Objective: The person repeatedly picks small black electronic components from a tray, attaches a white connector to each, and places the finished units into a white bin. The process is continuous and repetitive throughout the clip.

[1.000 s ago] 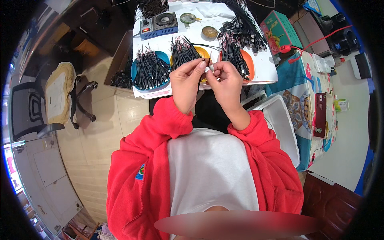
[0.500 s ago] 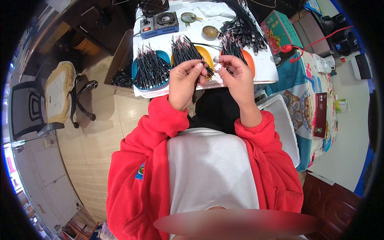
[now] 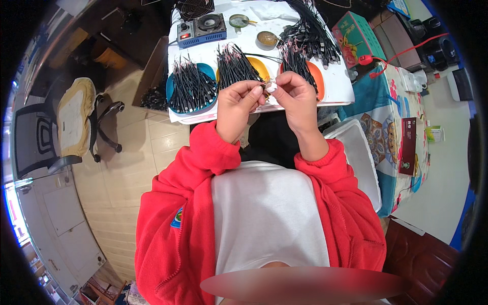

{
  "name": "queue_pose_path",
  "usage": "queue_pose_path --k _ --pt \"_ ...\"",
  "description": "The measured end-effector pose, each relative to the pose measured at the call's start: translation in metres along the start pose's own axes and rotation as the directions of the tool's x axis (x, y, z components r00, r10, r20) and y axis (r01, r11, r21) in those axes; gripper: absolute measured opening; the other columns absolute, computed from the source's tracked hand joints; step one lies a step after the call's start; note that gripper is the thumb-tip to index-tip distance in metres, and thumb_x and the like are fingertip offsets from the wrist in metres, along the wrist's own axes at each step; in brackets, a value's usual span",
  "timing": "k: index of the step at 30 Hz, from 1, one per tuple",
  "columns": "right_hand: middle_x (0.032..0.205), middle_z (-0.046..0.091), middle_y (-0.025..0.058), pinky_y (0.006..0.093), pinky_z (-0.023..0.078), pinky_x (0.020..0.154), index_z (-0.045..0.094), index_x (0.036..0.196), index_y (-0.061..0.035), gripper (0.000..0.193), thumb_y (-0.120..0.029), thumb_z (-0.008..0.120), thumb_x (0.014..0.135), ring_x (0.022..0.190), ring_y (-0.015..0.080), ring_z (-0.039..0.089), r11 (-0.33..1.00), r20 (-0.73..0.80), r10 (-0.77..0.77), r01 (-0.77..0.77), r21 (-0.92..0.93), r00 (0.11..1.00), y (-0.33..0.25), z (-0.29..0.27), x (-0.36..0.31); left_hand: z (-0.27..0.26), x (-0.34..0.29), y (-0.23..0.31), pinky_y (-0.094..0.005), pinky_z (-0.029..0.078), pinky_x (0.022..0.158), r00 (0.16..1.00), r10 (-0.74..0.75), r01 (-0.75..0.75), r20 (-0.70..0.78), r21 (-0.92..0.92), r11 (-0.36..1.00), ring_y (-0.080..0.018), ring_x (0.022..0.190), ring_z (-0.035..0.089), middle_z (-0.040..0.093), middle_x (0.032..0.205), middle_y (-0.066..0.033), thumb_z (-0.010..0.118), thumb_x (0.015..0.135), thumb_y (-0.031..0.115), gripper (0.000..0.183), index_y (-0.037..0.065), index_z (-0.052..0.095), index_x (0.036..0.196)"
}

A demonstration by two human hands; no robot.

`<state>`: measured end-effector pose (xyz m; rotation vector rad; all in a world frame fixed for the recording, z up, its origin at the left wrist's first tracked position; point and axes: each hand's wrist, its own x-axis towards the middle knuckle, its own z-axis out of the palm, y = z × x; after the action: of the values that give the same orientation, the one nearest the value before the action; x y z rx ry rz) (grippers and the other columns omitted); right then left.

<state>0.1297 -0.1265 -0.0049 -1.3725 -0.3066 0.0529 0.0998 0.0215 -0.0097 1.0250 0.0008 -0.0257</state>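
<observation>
My left hand is closed in a pinch on a small bunch of black cables, mostly hidden by the fingers. Right beside it, my right hand pinches the thin wire ends at the bunch's tip, with white coverings on its thumb and fingertip. The two hands almost touch above the table's front edge. Behind them, stripped black cables with pinkish ends lie on a yellow tray. More cables fill a blue tray at left, and another pile rests on an orange tray at right.
At the back of the white table stand a blue box-shaped heating device, a small fan, and two round tins, one brown inside. A long cable bundle hangs over the far right. A white foam box sits at my right; an office chair stands left.
My right hand has come in to my left, closing the gap between the fingertips. The left hand has shifted slightly, and the cables hanging below it no longer show.
</observation>
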Motion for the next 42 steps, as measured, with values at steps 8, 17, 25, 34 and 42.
queue_pose_path --k 8,17,25,34,42 --pt "0.089 0.063 0.0047 0.0241 0.048 0.073 0.059 0.094 -0.0022 0.011 -0.006 0.065 0.086 0.078 0.0122 0.060 0.874 0.066 0.153 -0.166 0.457 0.986 0.010 -0.001 -0.003 -0.003 0.002 0.000 -0.0189 0.028 0.048 0.968 -0.197 0.231 0.155 -0.246 0.941 -0.0039 0.051 0.034 0.055 0.071 -0.0015 0.053 0.093 0.010 0.014 -0.001 0.061 0.095" --pt "0.090 0.062 0.0050 0.0264 0.049 0.076 0.056 0.101 -0.0025 0.015 -0.010 0.061 0.089 0.081 0.0131 0.061 0.810 0.179 0.176 -0.246 0.533 0.968 0.009 -0.002 -0.003 -0.008 0.003 -0.001 -0.0196 0.027 0.047 0.942 -0.250 0.310 0.224 -0.295 0.904 -0.0045 0.050 0.033 0.053 0.068 -0.0012 0.052 0.093 0.011 0.015 -0.001 0.060 0.094" --pt "0.084 0.061 0.0040 0.0250 0.047 0.069 0.059 0.101 -0.0009 0.015 -0.006 0.058 0.088 0.075 0.0127 0.057 0.501 0.516 0.286 -0.585 0.638 0.807 0.016 -0.024 0.002 -0.014 0.006 0.004 -0.0191 0.026 0.046 0.884 -0.357 0.372 0.302 0.007 0.928 -0.0037 0.050 0.035 0.057 0.069 -0.0033 0.053 0.094 0.009 0.017 -0.005 0.063 0.092" --pt "0.082 0.067 0.0081 0.0294 0.050 0.066 0.064 0.096 -0.0011 0.019 -0.016 0.062 0.085 0.072 0.0178 0.064 0.655 -0.172 -0.152 -0.031 -0.755 0.973 0.034 -0.152 0.140 -0.020 0.017 0.002 -0.0185 0.026 0.045 0.966 -0.233 0.228 0.112 0.050 0.972 -0.0036 0.050 0.038 0.054 0.063 -0.0004 0.057 0.092 0.010 0.016 -0.003 0.065 0.088" --pt "0.078 0.067 0.0170 0.0406 0.051 0.072 0.070 0.080 -0.0040 0.025 -0.028 0.070 0.072 0.075 0.0322 0.066 0.176 -0.336 -0.126 -0.313 -0.933 0.933 0.081 -0.234 0.225 -0.020 0.017 0.000 -0.0188 0.027 0.045 0.952 -0.289 0.278 0.105 0.108 0.955 -0.0039 0.050 0.037 0.054 0.063 -0.0002 0.057 0.093 0.011 0.017 -0.003 0.065 0.087"
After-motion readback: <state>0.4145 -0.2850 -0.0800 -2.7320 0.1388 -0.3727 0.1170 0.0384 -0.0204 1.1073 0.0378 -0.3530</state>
